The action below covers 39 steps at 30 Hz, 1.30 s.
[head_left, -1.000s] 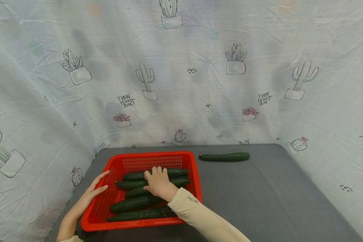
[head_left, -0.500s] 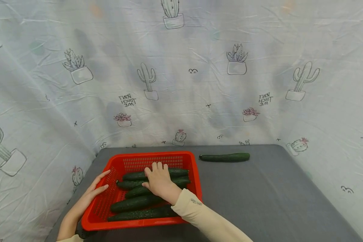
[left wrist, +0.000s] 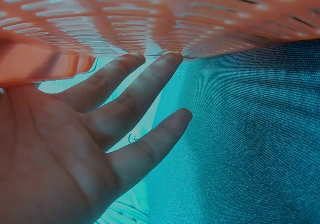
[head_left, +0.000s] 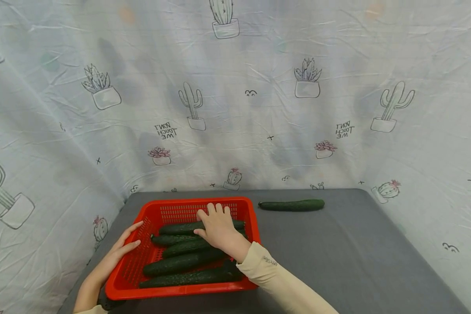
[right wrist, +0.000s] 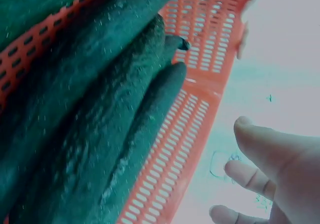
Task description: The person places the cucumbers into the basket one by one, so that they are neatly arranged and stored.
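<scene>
A red plastic basket [head_left: 182, 291] with slotted walls stands on the left part of the table, with several dark green cucumbers [head_left: 180, 263] lying crosswise in it. My left hand [head_left: 111, 257] rests against the basket's left side, fingers extended; the left wrist view shows straight fingers [left wrist: 150, 149] along the slotted wall. Over the cucumbers' right half hovers my right hand [head_left: 220, 230], its fingers spread and holding nothing. In the right wrist view, a gap separates its thumb [right wrist: 260, 141] from the cucumbers [right wrist: 100, 114]. Part of the rear cucumbers is hidden behind this hand.
One more cucumber [head_left: 291, 205] lies outside the basket, near the back edge of the grey-covered table [head_left: 337, 257]. White cloth [head_left: 251, 131] printed with cactus drawings hangs behind the table and along both sides.
My right hand has shifted right and slightly toward the back above the cucumbers, uncovering more of them. The left hand, basket and outside cucumber stay in place.
</scene>
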Motion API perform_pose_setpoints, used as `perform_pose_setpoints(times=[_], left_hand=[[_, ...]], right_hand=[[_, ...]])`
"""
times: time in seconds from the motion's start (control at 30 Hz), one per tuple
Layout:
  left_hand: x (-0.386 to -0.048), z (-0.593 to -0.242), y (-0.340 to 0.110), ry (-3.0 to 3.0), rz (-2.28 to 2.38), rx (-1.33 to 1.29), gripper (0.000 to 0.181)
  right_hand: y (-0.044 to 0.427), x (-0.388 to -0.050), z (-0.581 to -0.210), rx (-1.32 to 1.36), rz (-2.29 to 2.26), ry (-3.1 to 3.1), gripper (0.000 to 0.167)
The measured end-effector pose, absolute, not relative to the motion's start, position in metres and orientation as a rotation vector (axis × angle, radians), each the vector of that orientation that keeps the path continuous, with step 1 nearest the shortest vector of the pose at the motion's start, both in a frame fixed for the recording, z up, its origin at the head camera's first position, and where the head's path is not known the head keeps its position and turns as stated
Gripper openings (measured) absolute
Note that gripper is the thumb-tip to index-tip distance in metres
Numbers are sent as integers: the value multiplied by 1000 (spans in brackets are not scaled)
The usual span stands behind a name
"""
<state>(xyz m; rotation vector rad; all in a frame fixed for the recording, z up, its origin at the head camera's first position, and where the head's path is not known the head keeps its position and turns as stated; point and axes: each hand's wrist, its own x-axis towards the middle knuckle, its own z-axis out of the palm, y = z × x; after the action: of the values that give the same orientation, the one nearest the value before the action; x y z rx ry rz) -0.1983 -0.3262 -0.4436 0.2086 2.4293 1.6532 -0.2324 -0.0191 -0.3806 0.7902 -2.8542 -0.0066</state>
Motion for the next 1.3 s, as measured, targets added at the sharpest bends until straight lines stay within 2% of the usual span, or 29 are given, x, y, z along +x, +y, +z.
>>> perform_pose_setpoints(times=[0.47,0.6,1.1,1.3], left_hand=[[-197,-443,-327,2434,1661,205,58],[-196,-443,-327,2435,1657,202,57],[-196,-442,-325,2441,1648,202,57],[-196,-442,-325,2446,1648,210,57]], right_hand=[[26,-245,-365,738,103,-2854,36],[40,-251,-367,714,130,-2828,39],[83,-270,-367,643,286,-2829,37],[99,-279,-378,593,316,-2817,34]])
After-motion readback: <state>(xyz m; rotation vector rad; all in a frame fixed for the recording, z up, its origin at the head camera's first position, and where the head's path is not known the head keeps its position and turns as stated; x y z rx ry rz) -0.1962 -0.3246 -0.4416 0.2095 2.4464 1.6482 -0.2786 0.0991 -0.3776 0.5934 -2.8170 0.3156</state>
